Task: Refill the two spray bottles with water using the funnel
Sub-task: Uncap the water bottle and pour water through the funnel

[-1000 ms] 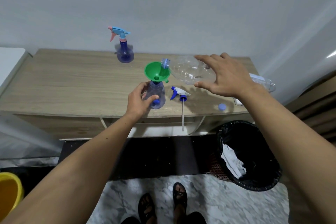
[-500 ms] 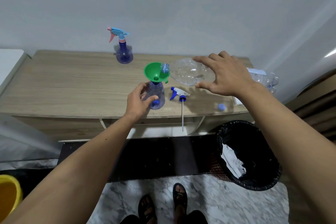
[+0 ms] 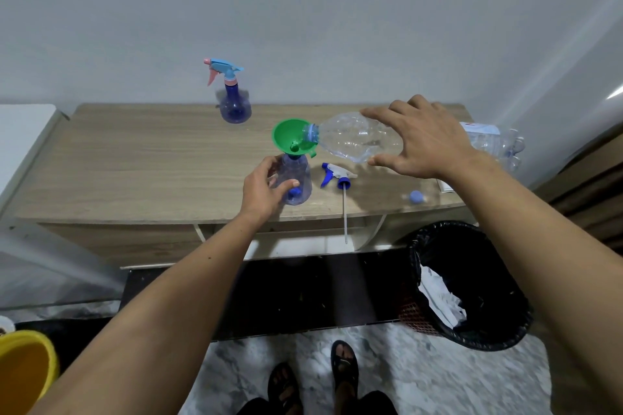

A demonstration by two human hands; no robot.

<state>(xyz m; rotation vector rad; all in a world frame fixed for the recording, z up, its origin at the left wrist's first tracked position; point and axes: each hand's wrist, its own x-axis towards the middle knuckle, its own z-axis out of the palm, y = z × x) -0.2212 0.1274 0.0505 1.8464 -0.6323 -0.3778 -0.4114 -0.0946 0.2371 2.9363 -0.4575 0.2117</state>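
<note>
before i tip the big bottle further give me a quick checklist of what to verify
1. Funnel seated in the open spray bottle: ok.
2. Left hand steadying that bottle: ok.
3. Water bottle mouth over the funnel bowl, right hand gripping it: ok.
4. Water actually flowing: cannot tell.
5. Fill level in the spray bottle: cannot tell.
6. Removed trigger head lying clear on the table, with its tube past the edge: ok.
</note>
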